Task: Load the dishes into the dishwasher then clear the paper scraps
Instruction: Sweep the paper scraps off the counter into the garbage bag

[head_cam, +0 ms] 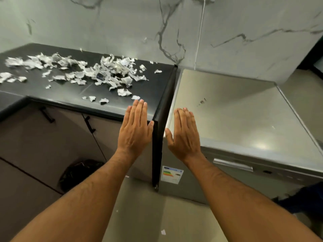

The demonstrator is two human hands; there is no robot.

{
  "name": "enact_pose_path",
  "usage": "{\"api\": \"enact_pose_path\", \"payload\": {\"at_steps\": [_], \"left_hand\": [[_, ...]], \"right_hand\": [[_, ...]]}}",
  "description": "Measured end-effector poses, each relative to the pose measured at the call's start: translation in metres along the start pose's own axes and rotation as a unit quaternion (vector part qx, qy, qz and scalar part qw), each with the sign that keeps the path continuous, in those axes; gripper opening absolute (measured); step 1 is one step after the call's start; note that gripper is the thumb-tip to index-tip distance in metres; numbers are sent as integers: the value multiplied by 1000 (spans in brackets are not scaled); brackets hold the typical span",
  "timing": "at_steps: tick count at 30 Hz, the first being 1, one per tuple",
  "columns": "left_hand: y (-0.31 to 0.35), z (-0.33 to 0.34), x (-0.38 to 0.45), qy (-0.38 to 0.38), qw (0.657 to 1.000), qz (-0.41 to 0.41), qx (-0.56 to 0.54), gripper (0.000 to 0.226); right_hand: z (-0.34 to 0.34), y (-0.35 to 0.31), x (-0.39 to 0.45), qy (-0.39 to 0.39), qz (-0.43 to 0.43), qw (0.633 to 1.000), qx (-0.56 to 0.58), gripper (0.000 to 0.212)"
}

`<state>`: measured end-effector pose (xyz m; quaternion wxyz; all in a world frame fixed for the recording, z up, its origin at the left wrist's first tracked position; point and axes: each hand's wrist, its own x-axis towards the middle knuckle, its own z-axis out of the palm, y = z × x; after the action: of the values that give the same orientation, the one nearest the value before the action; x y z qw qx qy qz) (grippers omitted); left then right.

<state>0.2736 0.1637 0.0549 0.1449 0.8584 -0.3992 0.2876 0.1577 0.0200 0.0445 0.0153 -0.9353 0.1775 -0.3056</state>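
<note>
Both hands held out flat, fingers straight and together, palms down, holding nothing. Left hand [135, 127] sits at frame centre over the front right corner of the black counter [73, 94]; right hand [184, 132] just beside it, over the near left corner of the steel dishwasher [227, 109]. The dark gap between counter and appliance runs between the two hands.

Dishwasher door shut, handle [233, 164] lower right of the right hand. No dishes in view.

Paper scraps [83, 70] strewn across the counter, upper left of frame. The spread runs long left to right, from the far left edge toward the counter's right end. Nearest pieces lie just beyond the left fingertips [139, 102]; the bulk is up and left of that hand. Left hand is clearly the nearer; the right would have to cross the gap.

Black bin bag [78, 173] on the floor, lower left, under the counter front. One stray scrap [163, 232] on the floor, bottom centre.

Judgement: scraps look like the step in hand, a leftward sweep.
</note>
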Motion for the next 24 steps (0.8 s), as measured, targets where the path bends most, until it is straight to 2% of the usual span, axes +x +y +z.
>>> {"api": "enact_pose_path", "payload": {"at_steps": [10, 15, 24], "left_hand": [[-49, -16, 111, 1, 999, -26, 34, 64], [-63, -7, 216, 21, 999, -24, 22, 65], [-65, 30, 396, 69, 997, 35, 18, 63]], "right_hand": [[-7, 3, 145, 15, -19, 1000, -12, 70], [-3, 24, 242, 29, -12, 999, -10, 69], [13, 72, 410, 79, 9, 996, -32, 67]]}}
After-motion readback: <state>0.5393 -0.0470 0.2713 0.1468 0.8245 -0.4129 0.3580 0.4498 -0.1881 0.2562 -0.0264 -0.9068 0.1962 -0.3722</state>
